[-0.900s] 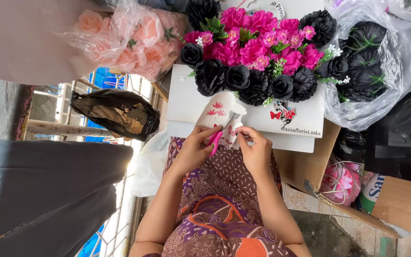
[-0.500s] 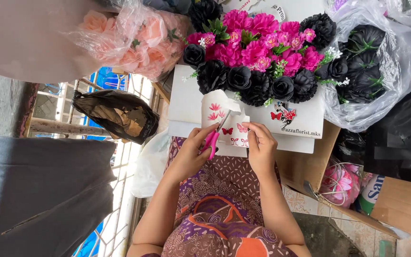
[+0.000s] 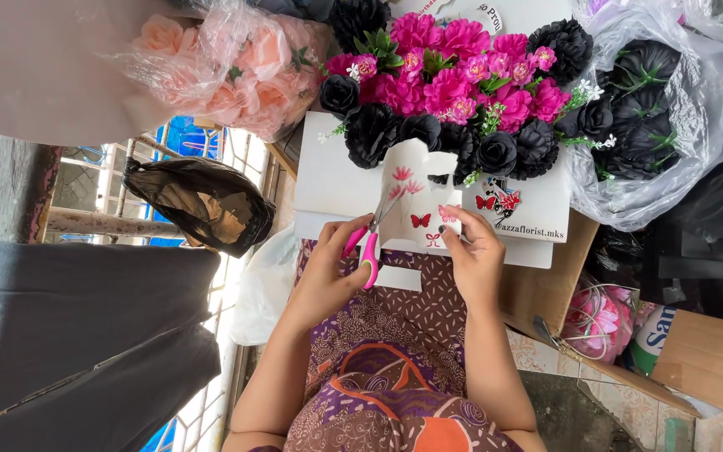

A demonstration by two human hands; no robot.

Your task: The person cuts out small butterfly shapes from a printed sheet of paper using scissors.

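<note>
Left hand closes its grip around pink-handled scissors, blades set into a white sticker sheet printed with red butterflies and flowers. Right hand pinches the sheet's near edge between thumb and fingers. The sheet stands directly in front of a white flower box holding pink blooms and black roses, partly covering its face. Bagged peach roses lie to the left, bagged black roses to the right; a dark plastic bag hangs beside the box.
</note>
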